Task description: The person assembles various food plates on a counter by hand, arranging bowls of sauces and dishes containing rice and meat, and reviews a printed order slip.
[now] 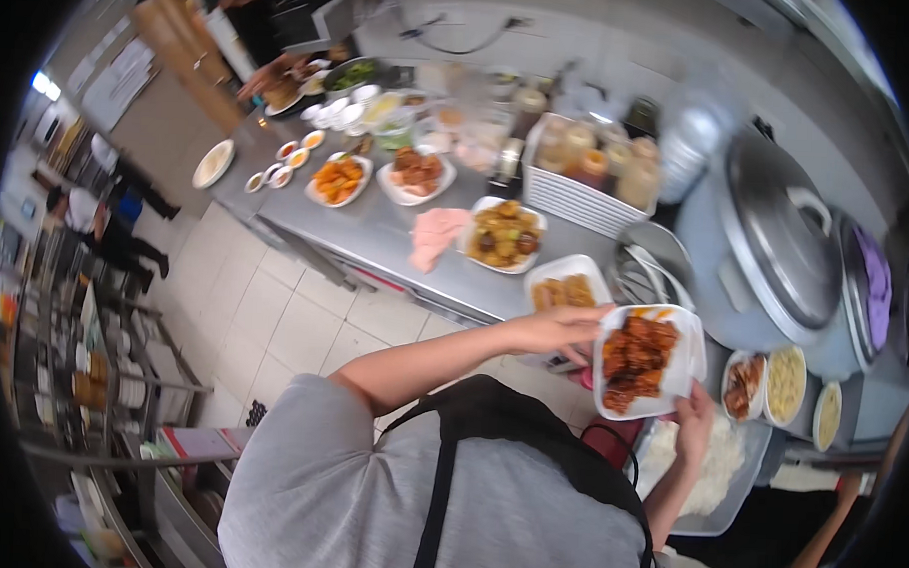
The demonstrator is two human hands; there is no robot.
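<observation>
A white square dish of dark red, glazed meat pieces is held up in front of me, right of centre. My left hand grips its left edge, and my right hand grips its lower right corner. The dish is slightly tilted, and the meat fills mostly its left side. Just behind my left hand, a white dish of pale golden pieces stands near the counter edge. Farther along stands a white bowl of golden-brown chunks. A pink cloth lies beside that bowl.
A steel counter runs from far left toward the right. A white basket of bottles, a metal pot and a big lidded cooker stand on it. A tray of rice is at lower right. Other people work nearby.
</observation>
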